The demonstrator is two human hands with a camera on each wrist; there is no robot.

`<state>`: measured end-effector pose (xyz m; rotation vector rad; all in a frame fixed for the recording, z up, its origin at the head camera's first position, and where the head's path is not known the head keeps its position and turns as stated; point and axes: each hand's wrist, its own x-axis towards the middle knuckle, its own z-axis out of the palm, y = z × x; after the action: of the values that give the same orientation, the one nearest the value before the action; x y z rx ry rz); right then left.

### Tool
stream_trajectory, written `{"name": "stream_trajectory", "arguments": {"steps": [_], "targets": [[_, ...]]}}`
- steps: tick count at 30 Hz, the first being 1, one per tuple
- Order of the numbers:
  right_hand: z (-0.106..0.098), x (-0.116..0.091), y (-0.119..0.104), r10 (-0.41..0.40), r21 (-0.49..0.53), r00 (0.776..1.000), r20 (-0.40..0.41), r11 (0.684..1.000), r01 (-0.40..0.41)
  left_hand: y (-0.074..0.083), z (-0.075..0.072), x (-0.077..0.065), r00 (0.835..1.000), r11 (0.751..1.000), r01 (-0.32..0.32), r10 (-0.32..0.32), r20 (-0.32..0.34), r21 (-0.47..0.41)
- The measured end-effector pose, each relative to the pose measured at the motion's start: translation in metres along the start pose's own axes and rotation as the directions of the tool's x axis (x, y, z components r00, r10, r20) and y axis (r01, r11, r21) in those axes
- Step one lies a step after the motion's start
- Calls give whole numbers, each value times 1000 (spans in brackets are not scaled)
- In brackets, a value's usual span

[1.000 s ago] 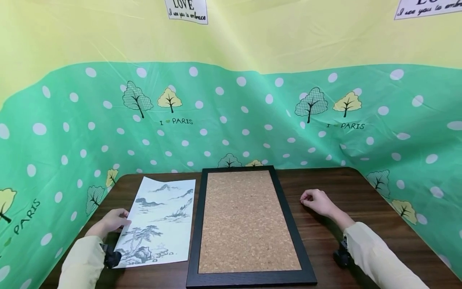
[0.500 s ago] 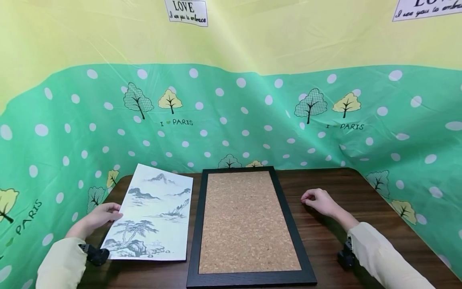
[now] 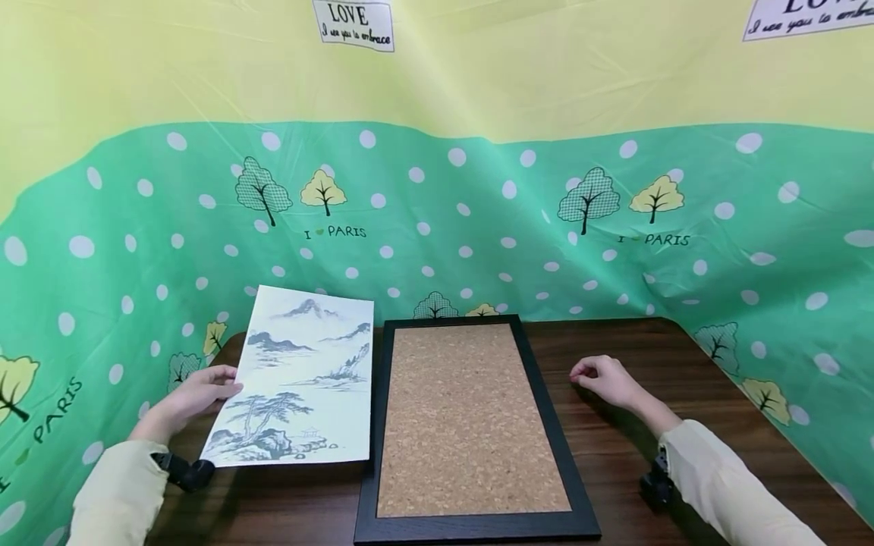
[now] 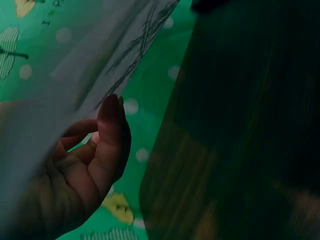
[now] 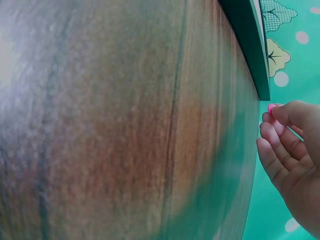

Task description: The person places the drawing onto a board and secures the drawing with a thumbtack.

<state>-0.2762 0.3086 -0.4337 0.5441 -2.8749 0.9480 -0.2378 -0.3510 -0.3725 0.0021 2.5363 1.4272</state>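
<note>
A white sheet of paper (image 3: 300,371) printed with a grey ink landscape is held up at the left in the head view. My left hand (image 3: 198,396) pinches its left edge, thumb in front. In the left wrist view the sheet (image 4: 107,65) covers part of that hand. A corkboard (image 3: 471,417) with a black frame lies at the middle; the sheet's right edge overlaps the frame's left side in the head view. To the right of the board, my right hand (image 3: 608,381) pinches a small pink thing (image 5: 271,108); the fingertips hide most of it.
Everything sits on a dark brown wooden table (image 3: 621,485). Behind and at both sides hangs a green and yellow cloth (image 3: 437,220) with dots and trees. Each wrist carries a small black camera (image 3: 194,474); the sheet's near left corner is close to the left one.
The sheet has risen off the table with my left hand, its far edge now overlapping the cloth, and it has come toward the board's left side. My right hand has barely moved.
</note>
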Motion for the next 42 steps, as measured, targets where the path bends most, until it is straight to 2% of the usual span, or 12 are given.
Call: {"name": "stream_trajectory", "arguments": {"steps": [5,11,18,24,34,42], "targets": [[0,0,-4,-16,10,1000,-13,1000,16,16,18,8,1000,1000,-9,9,-23,-15],[-1,1,-5,-7,3,1000,-16,1000,7,39,48,16,997,996,-29,23,-70,-85],[1,3,-6,-30,12,1000,-2,999,30,63,85,19,995,987,14,-29,-92,-159],[1,5,-6,-28,8,1000,1,1000,28,79,120,24,991,983,32,-55,-125,-180],[2,5,-9,-30,19,1000,3,999,30,94,183,32,992,976,-17,-12,-128,-217],[9,7,-10,-42,-2,999,-21,999,42,94,216,29,996,977,-46,30,-80,-209]]}}
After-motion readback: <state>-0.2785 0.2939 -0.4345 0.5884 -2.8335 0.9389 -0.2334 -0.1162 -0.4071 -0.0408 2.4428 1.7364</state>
